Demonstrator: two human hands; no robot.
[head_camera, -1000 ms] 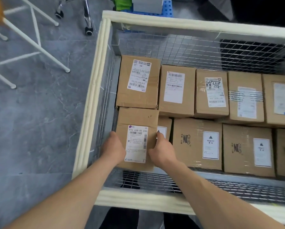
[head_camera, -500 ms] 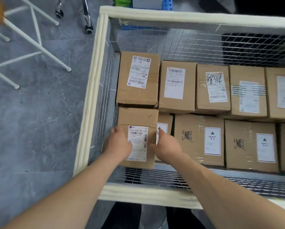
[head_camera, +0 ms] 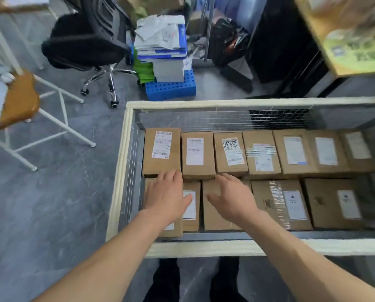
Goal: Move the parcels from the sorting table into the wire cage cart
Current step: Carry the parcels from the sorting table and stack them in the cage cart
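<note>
The wire cage cart [head_camera: 125, 162] with its pale padded rim holds two rows of brown cardboard parcels with white labels. The near-left parcel [head_camera: 174, 229] lies in the cart's front left corner, mostly hidden under my left hand [head_camera: 167, 195], which hovers over it with straight, spread fingers. My right hand [head_camera: 230, 197] is open above the parcel [head_camera: 215, 216] two places to the right, holding nothing. Whether either hand touches a box, I cannot tell. A narrow parcel [head_camera: 192, 205] shows between my hands.
A black office chair [head_camera: 84, 44] and a blue crate [head_camera: 171, 87] stacked with papers stand behind the cart. A white-framed stool with a wooden seat [head_camera: 21, 99] is at the left. A yellow-topped table [head_camera: 345, 46] is at upper right. Grey floor lies left of the cart.
Both hands have let go of the near-left parcel, which now lies in the cart's corner, and have lifted open above the boxes. The camera has tilted up, showing the room behind.
</note>
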